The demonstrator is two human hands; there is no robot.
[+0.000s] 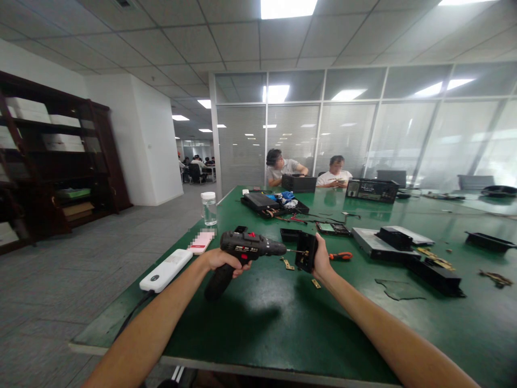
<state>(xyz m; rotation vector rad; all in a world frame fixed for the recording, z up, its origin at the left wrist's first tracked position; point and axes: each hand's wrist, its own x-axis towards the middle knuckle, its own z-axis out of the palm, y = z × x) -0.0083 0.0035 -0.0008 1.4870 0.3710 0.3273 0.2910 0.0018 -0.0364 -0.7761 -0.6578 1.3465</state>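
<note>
My left hand point(228, 262) is wrapped round the handle of a black cordless drill point(252, 245), which lies level and points right. Its long thin bit reaches the inner side of a black plastic part point(306, 252); whether it sits in a screw is too small to tell. That part stands upright in my right hand point(321, 257), fingers closed on its right edge. Below, small brass-coloured pieces point(315, 283) lie on the green table point(250, 328). An orange-and-black screwdriver point(341, 256) rests just right of my right hand.
A white power strip point(166, 270), a pink phone-like item point(202, 241) and a clear jar point(209, 208) line the left edge. Black housings point(436, 276) and a silver case point(375, 245) lie right. Two people sit at the far side behind a black box point(299, 183).
</note>
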